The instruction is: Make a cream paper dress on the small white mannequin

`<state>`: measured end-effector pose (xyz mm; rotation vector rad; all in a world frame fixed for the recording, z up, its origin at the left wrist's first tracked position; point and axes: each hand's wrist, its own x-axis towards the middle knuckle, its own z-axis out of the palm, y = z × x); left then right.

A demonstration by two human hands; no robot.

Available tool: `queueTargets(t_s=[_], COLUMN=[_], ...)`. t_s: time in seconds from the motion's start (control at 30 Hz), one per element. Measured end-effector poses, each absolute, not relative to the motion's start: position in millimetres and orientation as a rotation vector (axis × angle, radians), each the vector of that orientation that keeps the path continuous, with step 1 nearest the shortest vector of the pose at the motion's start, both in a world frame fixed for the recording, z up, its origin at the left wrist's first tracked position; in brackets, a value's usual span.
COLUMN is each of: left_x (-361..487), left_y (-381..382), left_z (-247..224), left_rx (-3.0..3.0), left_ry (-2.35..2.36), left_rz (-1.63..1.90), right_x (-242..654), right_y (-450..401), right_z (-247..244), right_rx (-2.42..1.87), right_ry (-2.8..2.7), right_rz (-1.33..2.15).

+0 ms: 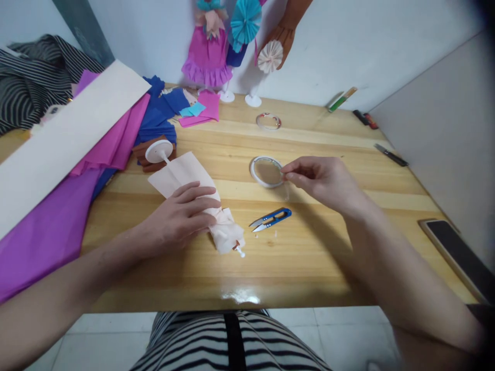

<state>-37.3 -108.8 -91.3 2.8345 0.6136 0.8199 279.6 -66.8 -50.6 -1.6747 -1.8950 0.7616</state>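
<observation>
Wooden table [328,268]; right hand [324,179] pinching at white ring [253,172].

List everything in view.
wrapped stand: 1, pale pink, centre-left
white ring: 1, white, centre
clear ring: 1, clear-red, back centre
snips: 1, blue-silver, centre
dressed stands: 3, mixed colours, back
pleated rosettes: 2, turquoise, cream, back
sheets: several, magenta, purple, blue, left
white strip: 1, white, left
brown pile: 1, brown, left
striped cloth: 1, black-white, left
stick: 1, green-tan, back right
small objects: 2, black, red-black, back right
knife: 1, black-grey, right
slab: 1, black, right edge
table: 1, wood-coloured, centre
walls: 2, whitish, back, right
floor: 1, pale, bottom
clothing: 1, striped, bottom
left hand: 1, bare, on wrapped stand
right hand: 1, bare, at white ring
</observation>
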Motion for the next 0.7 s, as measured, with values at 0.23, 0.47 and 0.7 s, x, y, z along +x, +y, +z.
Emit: queueTargets(t_s=[0.23,0.47,0.7], left_x=[-38.2,-33.6,-29.0], left_y=[-104.7,-101.3,-97.8], left_z=[-95.2,-101.2,-94.0], left_rx=[3.028,3.016,2.937], left_ry=[0.623,0.701,0.703], left_rz=[0.839,0.854,0.843], right_x=[294.4,302.7,326.2], right_y=[-75.6,-91.3,-94.7], right_z=[-68.5,-65.7,-72.1], right_rx=[-1.705,-1.658,-1.724], right_ry=[-1.937,-2.002,-1.968], right_rz=[0.856,0.8,0.63])
